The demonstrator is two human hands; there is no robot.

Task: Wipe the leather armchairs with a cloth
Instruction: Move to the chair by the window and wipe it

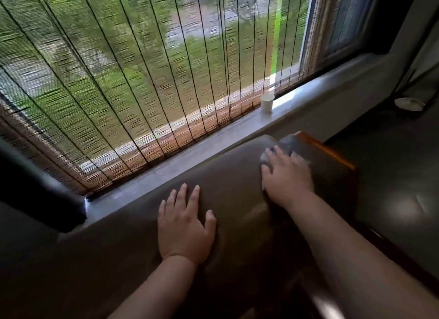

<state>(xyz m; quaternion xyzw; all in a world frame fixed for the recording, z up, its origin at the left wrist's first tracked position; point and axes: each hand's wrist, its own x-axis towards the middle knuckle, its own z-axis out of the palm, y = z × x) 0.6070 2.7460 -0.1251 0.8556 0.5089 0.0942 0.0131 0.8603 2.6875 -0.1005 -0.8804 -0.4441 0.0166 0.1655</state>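
Daylight is let in through the woven bamboo blind (133, 81), smeared by motion blur. Everything below it is left dim, edges are bent, and a green flare streak is seen right.

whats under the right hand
A grey cloth lies under the right hand, pressed on the leather chair back. Only its far edge shows; the rest is covered.

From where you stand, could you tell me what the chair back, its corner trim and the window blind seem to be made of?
Chair back: smooth brown leather or a lookalike, with a soft sheen that dimples under the left hand.
Corner trim: glossy reddish-brown, probably varnished wood.
Window blind: thin woven slats, likely bamboo or reed, tied by dark cords; daylight shows through.
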